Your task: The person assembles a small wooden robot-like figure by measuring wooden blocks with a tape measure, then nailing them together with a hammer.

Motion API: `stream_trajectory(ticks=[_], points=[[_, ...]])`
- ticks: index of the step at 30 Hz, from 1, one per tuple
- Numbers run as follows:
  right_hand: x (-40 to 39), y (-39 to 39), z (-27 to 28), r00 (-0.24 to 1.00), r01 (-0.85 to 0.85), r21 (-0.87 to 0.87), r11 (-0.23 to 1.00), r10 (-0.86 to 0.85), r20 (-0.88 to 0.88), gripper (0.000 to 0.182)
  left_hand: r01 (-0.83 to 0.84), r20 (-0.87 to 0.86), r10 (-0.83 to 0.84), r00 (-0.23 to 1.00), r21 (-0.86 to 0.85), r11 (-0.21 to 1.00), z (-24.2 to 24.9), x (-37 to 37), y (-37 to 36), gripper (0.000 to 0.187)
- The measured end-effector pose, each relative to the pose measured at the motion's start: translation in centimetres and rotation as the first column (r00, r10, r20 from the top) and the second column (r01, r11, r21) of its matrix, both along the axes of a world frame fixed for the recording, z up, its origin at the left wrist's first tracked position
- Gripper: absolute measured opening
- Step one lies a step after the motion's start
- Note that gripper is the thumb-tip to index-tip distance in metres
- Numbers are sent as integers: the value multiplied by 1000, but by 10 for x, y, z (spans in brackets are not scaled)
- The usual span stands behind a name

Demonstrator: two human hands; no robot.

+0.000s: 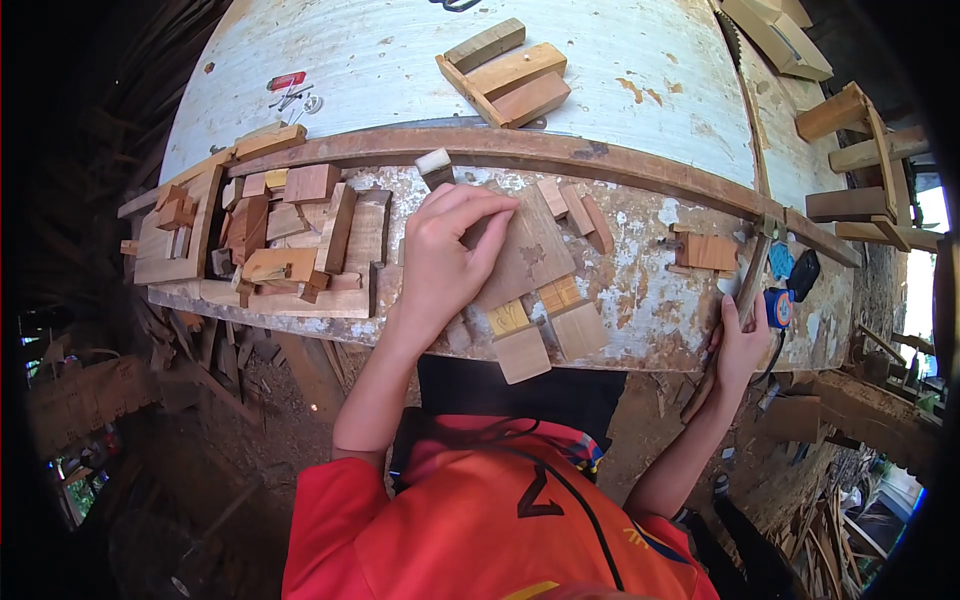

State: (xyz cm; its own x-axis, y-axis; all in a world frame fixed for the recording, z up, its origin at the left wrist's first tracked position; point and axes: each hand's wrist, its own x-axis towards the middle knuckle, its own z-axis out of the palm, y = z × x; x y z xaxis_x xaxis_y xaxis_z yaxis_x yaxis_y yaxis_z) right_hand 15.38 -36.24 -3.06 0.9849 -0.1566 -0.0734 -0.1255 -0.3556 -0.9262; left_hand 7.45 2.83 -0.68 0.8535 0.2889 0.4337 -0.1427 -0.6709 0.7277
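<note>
My left hand (448, 255) is over a flat brown wooden board (535, 245), thumb and forefinger brought together in a pinch. Whatever is between those fingertips is too small to make out. Small wooden blocks (522, 355) stick out from the board's near edge, and others (575, 208) lie beside its right side. Toward the bench's right end, my right hand (738, 345) is closed round the handle of a hammer (748, 270), its head pointing away from me. Close to that hand sits a blue tape measure (778, 307).
Left on the worn bench (640, 310) lies a group of wood pieces (290, 225). A long wooden rail (580, 150) crosses behind my hands. Beyond it are a joined wooden piece (510, 75) and several nails (292, 97). A wooden block (705, 252) lies left of the hammer head.
</note>
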Motion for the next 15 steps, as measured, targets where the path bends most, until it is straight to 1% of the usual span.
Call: stream_trajectory(ticks=[4, 7, 10, 15], points=[[1, -3, -4, 1000, -15, -20, 1000, 15, 18, 47, -10, -4, 10, 1000, -14, 1000, 0, 0, -1, 14], [0, -2, -3, 1000, -7, -28, 1000, 7, 21, 48, -15, -3, 15, 1000, 0, 1000, -1, 0, 0, 14], [0, -2, -1, 1000, 5, 5, 1000, -4, -23, 55, -15, -14, 15, 1000, -9, 1000, -2, 0, 0, 15], [2, -2, -2, 1000, 20, 2, 1000, -20, -19, 55, -22, 36, 22, 999, -14, 1000, -2, 3, -1, 12]])
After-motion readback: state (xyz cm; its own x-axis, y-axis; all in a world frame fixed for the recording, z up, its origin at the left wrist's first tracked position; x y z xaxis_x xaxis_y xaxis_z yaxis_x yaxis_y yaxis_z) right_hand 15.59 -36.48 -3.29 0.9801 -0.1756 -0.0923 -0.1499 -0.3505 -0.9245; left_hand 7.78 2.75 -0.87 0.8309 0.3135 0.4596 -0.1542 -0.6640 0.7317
